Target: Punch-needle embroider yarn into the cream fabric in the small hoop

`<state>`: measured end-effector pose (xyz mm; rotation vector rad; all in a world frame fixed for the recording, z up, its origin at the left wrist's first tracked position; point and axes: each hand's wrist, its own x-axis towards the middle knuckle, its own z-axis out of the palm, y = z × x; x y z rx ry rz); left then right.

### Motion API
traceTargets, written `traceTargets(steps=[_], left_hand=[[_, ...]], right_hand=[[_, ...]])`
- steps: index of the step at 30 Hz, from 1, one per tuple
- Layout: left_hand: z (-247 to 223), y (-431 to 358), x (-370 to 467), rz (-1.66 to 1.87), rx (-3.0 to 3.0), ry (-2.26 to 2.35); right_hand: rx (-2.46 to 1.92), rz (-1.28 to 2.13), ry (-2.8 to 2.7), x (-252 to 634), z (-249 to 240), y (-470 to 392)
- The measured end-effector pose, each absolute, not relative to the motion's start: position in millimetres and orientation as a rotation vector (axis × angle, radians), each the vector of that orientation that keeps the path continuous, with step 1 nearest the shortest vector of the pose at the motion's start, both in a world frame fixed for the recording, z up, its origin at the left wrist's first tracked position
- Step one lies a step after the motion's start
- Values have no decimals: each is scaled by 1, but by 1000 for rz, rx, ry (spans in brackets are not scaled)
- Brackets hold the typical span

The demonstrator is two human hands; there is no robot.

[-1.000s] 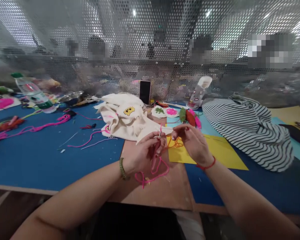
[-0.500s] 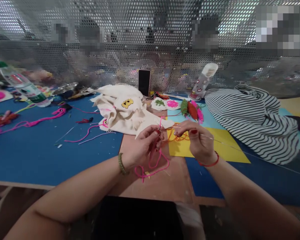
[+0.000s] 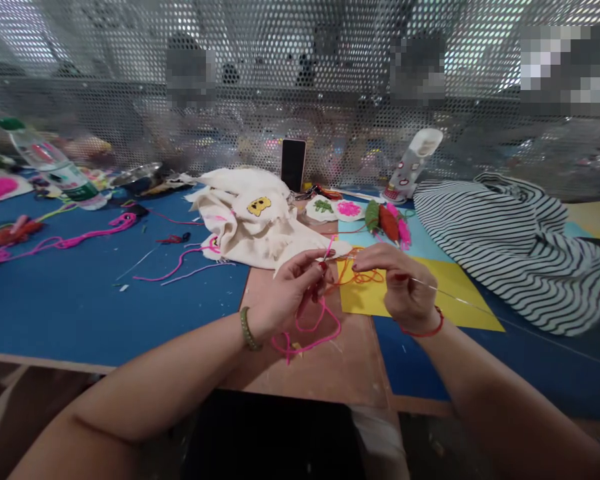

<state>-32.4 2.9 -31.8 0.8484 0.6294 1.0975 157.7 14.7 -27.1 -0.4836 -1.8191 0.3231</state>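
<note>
My left hand is closed in a pinch on pink yarn. One end of the yarn sticks up past the fingertips, beside a small metallic sliver too fine to name. The rest hangs in loops under the hand onto the brown board. Just to the right, my right hand is pinched on a thin pale thread, which runs away to the lower right. The two hands are apart. Behind them, loose orange yarn lies on a yellow sheet. A crumpled cream cloth with a yellow patch lies beyond my left hand.
A phone stands upright before a perforated metal screen. A patterned bottle and striped cloth are at right. Yarn bundles and embroidered patches lie near the middle. A water bottle leans at left.
My right hand has tilted, with its fingers drawn closer over the thread. The pink yarn end in my left hand now leans further right. The whole view has shifted slightly.
</note>
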Motion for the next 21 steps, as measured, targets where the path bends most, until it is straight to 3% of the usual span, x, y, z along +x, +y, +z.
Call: traceTargets(steps=[21], left_hand=[[-23, 1, -31, 1067, 748, 564]], right_hand=[[-527, 357, -1845, 158, -27, 16]])
